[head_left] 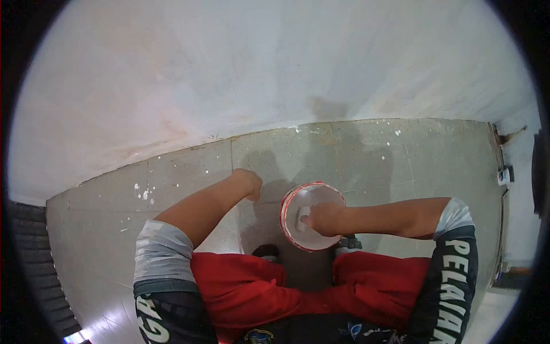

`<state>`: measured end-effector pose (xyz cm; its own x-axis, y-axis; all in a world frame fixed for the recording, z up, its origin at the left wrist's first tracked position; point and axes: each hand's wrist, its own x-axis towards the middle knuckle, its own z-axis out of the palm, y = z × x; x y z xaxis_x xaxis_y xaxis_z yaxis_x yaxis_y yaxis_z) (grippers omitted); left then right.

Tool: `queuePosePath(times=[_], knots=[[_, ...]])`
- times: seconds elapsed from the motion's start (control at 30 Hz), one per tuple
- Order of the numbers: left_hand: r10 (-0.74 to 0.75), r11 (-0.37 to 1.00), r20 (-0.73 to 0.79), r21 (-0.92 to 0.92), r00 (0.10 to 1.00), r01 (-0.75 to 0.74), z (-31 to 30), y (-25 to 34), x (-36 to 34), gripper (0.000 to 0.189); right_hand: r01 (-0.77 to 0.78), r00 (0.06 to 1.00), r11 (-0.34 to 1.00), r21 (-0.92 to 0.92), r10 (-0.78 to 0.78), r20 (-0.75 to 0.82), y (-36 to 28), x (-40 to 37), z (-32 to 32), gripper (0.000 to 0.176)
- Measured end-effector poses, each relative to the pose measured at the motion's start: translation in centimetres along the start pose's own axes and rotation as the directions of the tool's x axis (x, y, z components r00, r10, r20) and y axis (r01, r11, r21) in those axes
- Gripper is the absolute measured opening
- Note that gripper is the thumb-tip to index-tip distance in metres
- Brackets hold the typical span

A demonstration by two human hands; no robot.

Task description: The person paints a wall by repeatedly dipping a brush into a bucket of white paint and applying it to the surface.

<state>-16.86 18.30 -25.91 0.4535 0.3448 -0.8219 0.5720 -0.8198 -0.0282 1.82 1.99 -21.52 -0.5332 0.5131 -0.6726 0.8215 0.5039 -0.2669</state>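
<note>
In the head view, the bucket [283,221], white with a red-streaked rim, stands on the grey floor [366,178] at five o'clock from the centre. The right hand [325,219] reaches inside it, fingers closed on a small white piece [301,218]. The left hand [248,183] hangs at ten o'clock from the bucket, fingers bent down; whether it grips anything I cannot tell. A pale wall [275,63] spans twelve o'clock.

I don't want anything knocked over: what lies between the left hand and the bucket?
Just a stretch of shaded grey floor shows between the left hand and the bucket in the head view.
</note>
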Motion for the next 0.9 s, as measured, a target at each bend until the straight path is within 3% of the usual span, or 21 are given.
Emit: queuePosePath(times=[0.17,0.23,0.47,0.57,0.63,0.9], knots=[[-0.007,1.0,-0.019,-0.011,1.0,0.006,0.2,0.1,0.5,0.035,0.026,0.996,1.0,0.009,-0.025,-0.08,0.8,0.7,1.6,0.03],[0.001,1.0,-0.012,-0.013,1.0,-0.002,-0.3,0.6,0.6,0.035,0.051,0.973,0.999,0.014,-0.046,-0.225,1.1,0.8,2.3,0.029],[0.029,1.0,-0.034,-0.003,0.999,-0.029,-1.8,1.7,0.5,0.036,0.007,0.969,0.999,0.038,0.003,-0.248,1.1,1.0,2.8,0.029],[0.038,0.999,-0.028,-0.008,0.999,-0.038,-1.2,1.4,1.9,0.036,0.027,0.968,0.999,0.019,-0.022,-0.251,0.8,1.2,2.6,0.028],[0.034,0.999,-0.025,-0.01,0.999,-0.035,-1.4,1.6,1.3,0.035,0.036,0.951,0.999,-0.016,-0.04,-0.308,0.9,1.1,2.5,0.018],[0.032,0.999,-0.027,-0.008,0.999,-0.033,-0.7,0.5,1.1,0.033,0.067,0.959,0.994,-0.087,-0.088,-0.268,1.0,2.1,3.0,0.021]])
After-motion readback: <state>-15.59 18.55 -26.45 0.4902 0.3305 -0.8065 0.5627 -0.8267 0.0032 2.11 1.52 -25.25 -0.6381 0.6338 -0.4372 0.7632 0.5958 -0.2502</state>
